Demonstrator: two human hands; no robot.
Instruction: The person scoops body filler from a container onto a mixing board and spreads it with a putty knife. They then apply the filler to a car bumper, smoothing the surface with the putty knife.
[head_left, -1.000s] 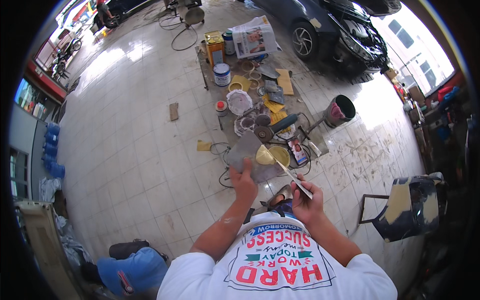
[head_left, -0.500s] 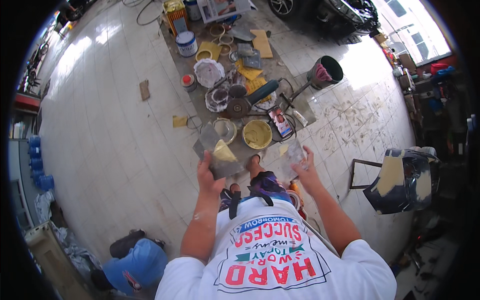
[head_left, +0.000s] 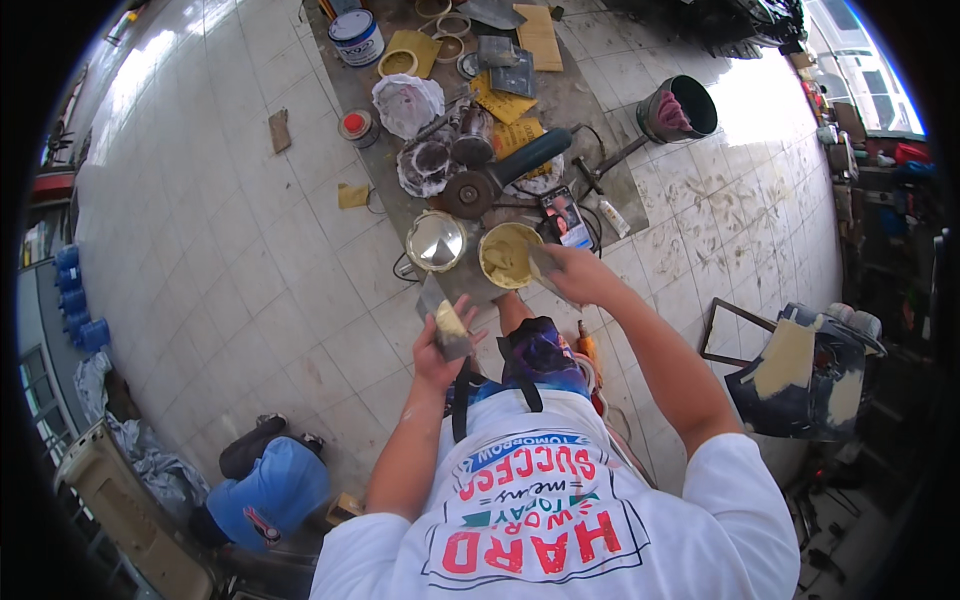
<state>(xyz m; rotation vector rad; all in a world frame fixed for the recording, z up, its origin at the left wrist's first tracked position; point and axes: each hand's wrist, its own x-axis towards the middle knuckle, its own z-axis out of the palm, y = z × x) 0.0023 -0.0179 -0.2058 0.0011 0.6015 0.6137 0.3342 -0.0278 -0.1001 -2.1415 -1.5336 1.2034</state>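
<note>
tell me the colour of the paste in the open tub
The paste is a muted yellow, best seen in the head view.

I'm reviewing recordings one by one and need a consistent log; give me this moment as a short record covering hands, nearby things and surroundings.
Left hand: holds a grey plate bearing yellowish paste
Right hand: holds a flat spreader at the right edge of the tub; contact unclear
Tub contents: similar yellowish paste
Beyond tub: angle grinder, phone
Upper right: green bucket with pink cloth
Far right: dark panel with beige patches
Lower left: person in blue shirt
</note>
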